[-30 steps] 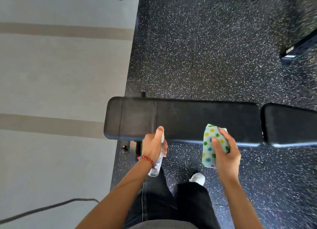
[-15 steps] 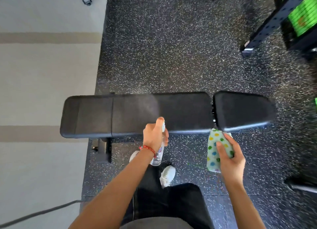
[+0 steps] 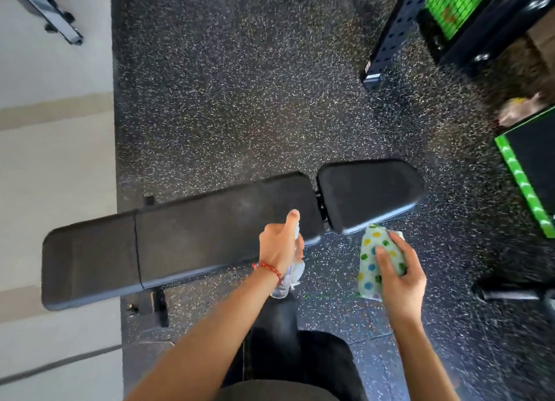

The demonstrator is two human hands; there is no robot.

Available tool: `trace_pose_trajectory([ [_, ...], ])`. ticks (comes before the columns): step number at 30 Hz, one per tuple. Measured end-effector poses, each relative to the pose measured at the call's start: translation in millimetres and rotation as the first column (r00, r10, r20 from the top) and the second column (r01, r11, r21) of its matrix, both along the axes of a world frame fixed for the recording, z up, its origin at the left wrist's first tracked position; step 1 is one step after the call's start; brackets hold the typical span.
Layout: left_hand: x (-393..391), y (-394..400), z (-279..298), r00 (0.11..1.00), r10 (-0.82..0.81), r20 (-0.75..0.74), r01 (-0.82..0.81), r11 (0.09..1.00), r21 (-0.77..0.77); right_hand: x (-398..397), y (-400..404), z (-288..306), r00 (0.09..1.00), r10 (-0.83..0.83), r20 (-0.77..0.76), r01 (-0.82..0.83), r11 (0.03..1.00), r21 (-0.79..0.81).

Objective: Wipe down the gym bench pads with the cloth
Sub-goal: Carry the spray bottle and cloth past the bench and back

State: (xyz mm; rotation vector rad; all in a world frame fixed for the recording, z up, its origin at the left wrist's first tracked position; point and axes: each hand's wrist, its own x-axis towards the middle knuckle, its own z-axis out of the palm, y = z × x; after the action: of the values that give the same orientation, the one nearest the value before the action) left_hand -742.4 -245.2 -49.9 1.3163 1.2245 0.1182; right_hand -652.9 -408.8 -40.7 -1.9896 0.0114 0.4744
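Note:
A black gym bench lies across the view, with a long back pad point(image 3: 180, 238) and a shorter seat pad point(image 3: 369, 190) to its right. My left hand point(image 3: 279, 245) grips a clear spray bottle point(image 3: 289, 277) at the near edge of the long pad, close to the gap between the pads, with a finger on top of the nozzle. My right hand point(image 3: 399, 276) holds a folded white cloth with coloured dots point(image 3: 374, 259) just below the seat pad's near corner, not touching the pad.
Speckled black rubber flooring point(image 3: 240, 100) surrounds the bench; pale flooring point(image 3: 54, 160) lies to the left. A black perforated rack foot point(image 3: 387, 49) and green-trimmed equipment point(image 3: 525, 178) stand at the right. My dark-trousered legs point(image 3: 285, 355) are at the bottom.
The view has shifted right along the bench, so the seat pad came fully into sight. My left hand with the bottle moved towards the pad gap; a faint spray mist showed earlier.

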Motion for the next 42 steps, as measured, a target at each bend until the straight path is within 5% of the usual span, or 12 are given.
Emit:
trace_pose_trajectory([
  [10,83,-40,-3,0.984,-0.174,-0.041,0.174,0.985,-0.009,75,-39,-1,0.992,-0.127,0.023,0.128,0.992,-0.007],
  [27,234,-176,-1,1.000,0.025,-0.002,-0.025,1.000,-0.002,229,-187,-1,1.000,0.015,0.014,-0.015,1.000,0.003],
  [42,317,-218,4,0.985,-0.160,-0.062,0.163,0.986,0.037,287,-232,-1,0.998,-0.056,-0.016,0.057,0.997,0.049],
])
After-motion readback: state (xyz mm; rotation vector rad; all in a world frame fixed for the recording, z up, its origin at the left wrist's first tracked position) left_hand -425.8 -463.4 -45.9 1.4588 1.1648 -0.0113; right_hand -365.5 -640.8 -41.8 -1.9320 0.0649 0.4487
